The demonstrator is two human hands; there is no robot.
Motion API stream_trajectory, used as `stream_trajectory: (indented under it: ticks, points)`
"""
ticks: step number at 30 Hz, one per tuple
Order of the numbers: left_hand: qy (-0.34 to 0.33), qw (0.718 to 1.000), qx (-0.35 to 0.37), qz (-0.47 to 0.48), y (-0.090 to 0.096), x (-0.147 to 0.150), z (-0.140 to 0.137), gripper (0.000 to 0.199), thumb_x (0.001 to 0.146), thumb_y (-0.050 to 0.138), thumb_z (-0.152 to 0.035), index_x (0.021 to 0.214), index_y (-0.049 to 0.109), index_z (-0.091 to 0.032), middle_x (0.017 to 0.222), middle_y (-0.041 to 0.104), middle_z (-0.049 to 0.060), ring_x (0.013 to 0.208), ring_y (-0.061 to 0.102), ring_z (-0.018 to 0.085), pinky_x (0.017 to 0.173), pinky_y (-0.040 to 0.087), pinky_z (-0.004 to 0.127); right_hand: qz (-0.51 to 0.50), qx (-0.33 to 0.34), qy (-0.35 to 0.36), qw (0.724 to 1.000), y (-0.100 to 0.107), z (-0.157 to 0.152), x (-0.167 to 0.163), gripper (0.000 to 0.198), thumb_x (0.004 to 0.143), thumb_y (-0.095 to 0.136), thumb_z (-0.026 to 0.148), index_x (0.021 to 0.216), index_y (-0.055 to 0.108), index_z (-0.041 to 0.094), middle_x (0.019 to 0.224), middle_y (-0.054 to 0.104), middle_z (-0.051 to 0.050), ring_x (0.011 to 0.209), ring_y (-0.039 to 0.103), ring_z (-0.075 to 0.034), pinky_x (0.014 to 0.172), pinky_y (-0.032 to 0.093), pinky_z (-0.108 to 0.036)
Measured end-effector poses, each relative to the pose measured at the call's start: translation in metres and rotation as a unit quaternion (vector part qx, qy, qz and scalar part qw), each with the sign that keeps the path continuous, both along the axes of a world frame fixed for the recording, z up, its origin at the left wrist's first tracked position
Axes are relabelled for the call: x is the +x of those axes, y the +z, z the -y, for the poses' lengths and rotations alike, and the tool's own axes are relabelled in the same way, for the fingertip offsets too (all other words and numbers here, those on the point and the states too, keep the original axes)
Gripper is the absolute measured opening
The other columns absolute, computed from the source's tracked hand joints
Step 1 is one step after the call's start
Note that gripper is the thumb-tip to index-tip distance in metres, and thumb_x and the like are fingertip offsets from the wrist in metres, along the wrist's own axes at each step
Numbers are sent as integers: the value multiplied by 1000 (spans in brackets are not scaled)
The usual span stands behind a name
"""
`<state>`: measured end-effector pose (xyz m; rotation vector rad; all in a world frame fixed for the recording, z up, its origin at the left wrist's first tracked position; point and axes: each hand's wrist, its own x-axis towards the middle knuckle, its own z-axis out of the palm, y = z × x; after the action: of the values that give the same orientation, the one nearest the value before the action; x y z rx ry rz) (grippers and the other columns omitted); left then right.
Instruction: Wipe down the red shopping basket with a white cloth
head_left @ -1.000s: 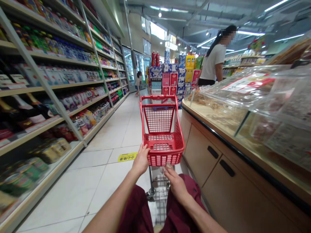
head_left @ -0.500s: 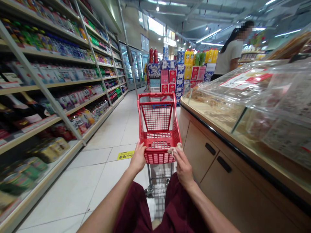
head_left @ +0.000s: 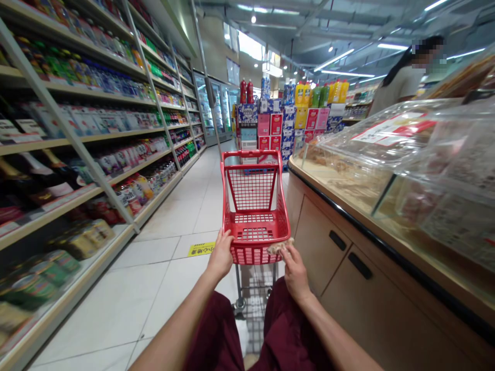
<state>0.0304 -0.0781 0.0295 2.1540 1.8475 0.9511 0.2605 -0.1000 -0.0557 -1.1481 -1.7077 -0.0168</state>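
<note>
Straight ahead of me stands a red plastic shopping cart (head_left: 253,233) with a grid basket and grey metal legs; nothing lies in its visible basket. My left hand (head_left: 221,252) is closed on the basket's near left edge. In my right hand (head_left: 294,265) a crumpled beige cloth (head_left: 279,248) is pinched between the fingers, against the cart's near right corner. The cloth's underside is hidden. Below the hands are my knees in dark maroon trousers (head_left: 286,319).
Drink shelves (head_left: 93,134) line the left side. A wooden counter (head_left: 332,263) with clear food packages (head_left: 386,134) runs along the right, a person (head_left: 398,77) behind it. Stacked drink cartons (head_left: 270,129) stand ahead. A yellow sticker (head_left: 201,249) marks the tiled floor.
My right hand has moved slightly down and outward with the cloth at the basket's corner. My left hand stays on the edge. The person behind the counter has moved right.
</note>
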Motion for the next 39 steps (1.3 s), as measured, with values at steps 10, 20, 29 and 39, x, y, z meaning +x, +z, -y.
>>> stream_trajectory:
  ticks: [10, 20, 29, 39]
  points:
    - [59, 989, -25, -132, 7, 15, 15, 38, 69, 35, -1, 99, 54, -13, 131, 42, 14, 129, 21, 27, 102, 19, 56, -19, 58, 2, 998, 38, -2, -4, 37, 80, 38, 7, 108, 58, 21, 112, 55, -9, 109, 48, -19, 94, 41, -39]
    - [71, 975, -33, -206, 3, 18, 21, 49, 70, 32, -3, 117, 45, -11, 134, 38, 11, 128, 24, 21, 103, 21, 50, 137, 75, 28, 987, 59, -9, -71, 29, 78, 47, 13, 106, 56, 16, 113, 55, -11, 114, 42, -24, 96, 34, -45]
    - [64, 973, -39, -219, 5, 23, 25, 53, 69, 33, -4, 120, 43, -12, 136, 36, 9, 129, 23, 21, 104, 18, 50, 113, 28, 19, 993, 67, -28, -17, 25, 80, 42, 11, 95, 60, 19, 103, 59, -7, 97, 53, -17, 83, 46, -33]
    - [66, 972, -42, -220, -1, 26, 29, 54, 69, 36, -6, 123, 40, -10, 138, 31, 11, 130, 19, 21, 105, 17, 49, 127, 54, 31, 990, 51, -13, -58, 31, 80, 40, 7, 100, 60, 20, 111, 59, -7, 115, 44, -21, 96, 35, -45]
